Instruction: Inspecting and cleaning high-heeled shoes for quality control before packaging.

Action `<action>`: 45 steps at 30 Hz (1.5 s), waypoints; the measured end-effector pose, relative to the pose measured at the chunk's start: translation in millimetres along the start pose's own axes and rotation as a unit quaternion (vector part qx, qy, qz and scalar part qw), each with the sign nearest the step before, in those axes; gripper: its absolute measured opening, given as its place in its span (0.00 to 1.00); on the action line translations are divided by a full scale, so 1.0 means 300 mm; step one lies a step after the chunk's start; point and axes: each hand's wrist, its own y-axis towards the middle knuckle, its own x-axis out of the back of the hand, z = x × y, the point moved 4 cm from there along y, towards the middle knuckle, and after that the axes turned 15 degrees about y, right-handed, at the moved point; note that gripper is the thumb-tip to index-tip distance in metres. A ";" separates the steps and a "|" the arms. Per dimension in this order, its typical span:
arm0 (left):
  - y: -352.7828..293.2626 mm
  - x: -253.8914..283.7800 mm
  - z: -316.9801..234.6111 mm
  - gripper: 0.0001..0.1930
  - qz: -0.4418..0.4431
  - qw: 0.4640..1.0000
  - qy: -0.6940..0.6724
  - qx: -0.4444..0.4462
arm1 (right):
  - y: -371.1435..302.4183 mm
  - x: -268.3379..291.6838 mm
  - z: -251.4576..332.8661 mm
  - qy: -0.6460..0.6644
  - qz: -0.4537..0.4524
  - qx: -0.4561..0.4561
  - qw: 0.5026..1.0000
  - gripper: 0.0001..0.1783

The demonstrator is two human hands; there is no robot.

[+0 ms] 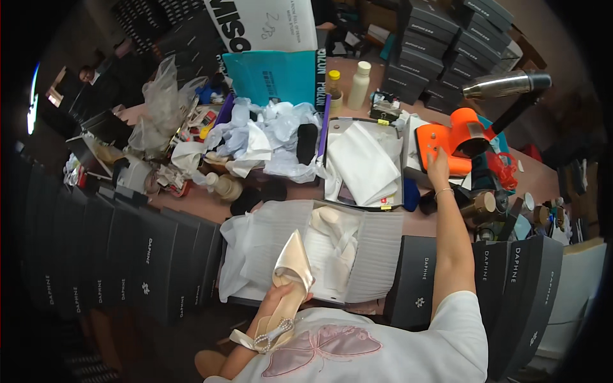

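Observation:
My left hand [273, 299] is closed around a cream satin pointed-toe shoe [292, 265], held above the near edge of an open shoe box [377, 255]. The shoe points away from me, and a sparkly bow sits on its strap. Inside the box lies a second, pale shoe [335, 246], partly covered by white tissue paper [271, 226]. My right arm stretches forward to the right. There my right hand [438, 169] grips a bright orange device [463, 131] with a flat plate and a rounded, dark-ended part; its exact kind is unclear.
Dark shoe boxes [150, 255] line the near left, and more [421, 271] stand at the near right. An open box of white sheets [364, 166] lies ahead, beside a bin of crumpled plastic [268, 137]. A silver cylinder on a black arm [504, 83] juts over the right side.

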 end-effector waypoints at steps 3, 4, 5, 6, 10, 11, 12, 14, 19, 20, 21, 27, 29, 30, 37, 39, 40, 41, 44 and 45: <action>-0.032 0.041 0.032 0.27 -0.080 0.993 -0.084 -0.028 | -0.029 -0.055 -0.013 -0.087 -0.045 0.003 0.995 0.30; -0.025 0.039 0.043 0.26 -0.093 0.989 -0.112 -0.040 | -0.028 -0.065 -0.058 -0.080 -0.077 0.019 0.994 0.29; -0.019 0.037 0.060 0.26 -0.107 0.986 -0.122 -0.044 | -0.011 -0.071 -0.033 -0.088 -0.058 -0.003 0.994 0.29; -0.026 0.045 0.090 0.25 -0.124 0.982 -0.134 -0.046 | -0.008 -0.050 0.033 -0.098 -0.035 -0.024 0.994 0.29; -0.010 0.043 0.155 0.23 -0.109 0.989 -0.092 -0.035 | 0.002 -0.020 0.022 -0.109 0.020 -0.110 0.988 0.29; 0.005 0.032 0.133 0.22 -0.104 0.991 -0.077 -0.043 | 0.023 -0.022 0.052 -0.104 0.025 -0.116 0.987 0.29; 0.009 0.013 0.107 0.19 -0.121 0.989 -0.065 -0.055 | 0.025 -0.015 0.045 -0.097 0.043 -0.130 0.986 0.29; 0.043 0.055 0.050 0.19 -0.140 0.988 0.039 -0.062 | 0.030 0.008 0.057 -0.056 0.031 -0.124 0.990 0.30; 0.153 0.257 -0.084 0.15 -0.085 0.979 0.098 -0.160 | -0.334 -0.072 0.325 0.355 0.095 -0.021 0.930 0.32; 0.172 0.306 -0.117 0.17 -0.070 0.973 0.141 -0.166 | -0.481 -0.075 0.479 0.353 0.196 -0.037 0.914 0.31; 0.223 0.380 -0.128 0.18 -0.083 0.963 0.203 -0.155 | -0.632 -0.095 0.564 0.370 0.260 -0.014 0.892 0.33; 0.249 0.640 -0.214 0.22 -0.235 0.663 0.692 -0.162 | -1.057 -0.343 0.550 0.041 0.270 0.056 0.960 0.46; 0.125 0.568 -0.277 0.24 -0.228 0.647 0.697 -0.209 | -1.043 -0.382 0.522 -0.032 0.285 0.034 0.957 0.47; 0.058 0.514 -0.298 0.23 -0.216 0.658 0.682 -0.235 | -1.038 -0.402 0.523 -0.064 0.293 0.022 0.954 0.48; -0.023 0.281 -0.082 0.27 0.007 0.839 0.484 -0.247 | -0.917 -0.298 0.567 -0.002 0.202 0.138 0.969 0.30; 0.076 0.274 -0.052 0.30 0.002 0.924 0.313 -0.220 | -0.878 -0.141 0.721 0.168 0.198 0.043 0.965 0.20; 0.125 0.252 -0.039 0.32 0.002 0.954 0.227 -0.197 | -0.860 -0.099 0.780 0.251 0.187 -0.007 0.950 0.16; 0.153 0.191 -0.041 0.32 0.059 0.979 0.158 -0.117 | -0.847 -0.090 0.783 0.271 0.226 -0.070 0.933 0.12; 0.192 -0.015 -0.048 0.29 0.213 0.976 -0.037 0.029 | -0.958 -0.116 0.854 0.697 0.280 -0.174 0.637 0.13; 0.201 -0.027 -0.039 0.28 0.181 0.983 -0.024 0.014 | -0.965 -0.124 0.868 0.611 0.250 -0.141 0.737 0.12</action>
